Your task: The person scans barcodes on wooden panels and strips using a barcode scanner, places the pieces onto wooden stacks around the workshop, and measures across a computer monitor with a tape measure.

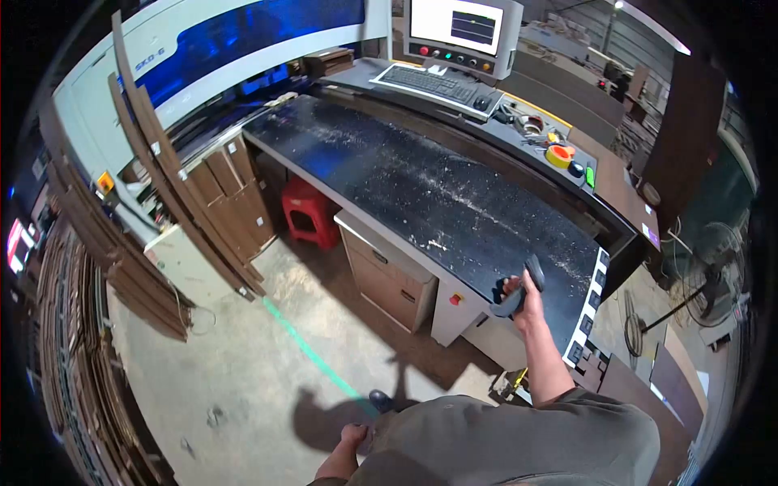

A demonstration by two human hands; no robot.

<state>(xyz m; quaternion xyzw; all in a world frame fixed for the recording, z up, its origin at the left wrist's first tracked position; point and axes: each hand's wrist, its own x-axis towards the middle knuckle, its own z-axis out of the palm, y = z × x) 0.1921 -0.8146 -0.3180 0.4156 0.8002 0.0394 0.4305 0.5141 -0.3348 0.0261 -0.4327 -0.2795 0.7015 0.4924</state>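
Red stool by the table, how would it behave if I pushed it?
The red stool looks like moulded plastic, so it's probably light for its size and fairly stiff. Its base seems wider than its seat, so a low push would likely slide it, not tip it.

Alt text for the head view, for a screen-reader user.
A person's right hand holds a dark handheld device over a dusty black worktable; the left hand hangs low. Beyond the worktable are a keyboard and lit monitor; a red stool stands by its near edge.
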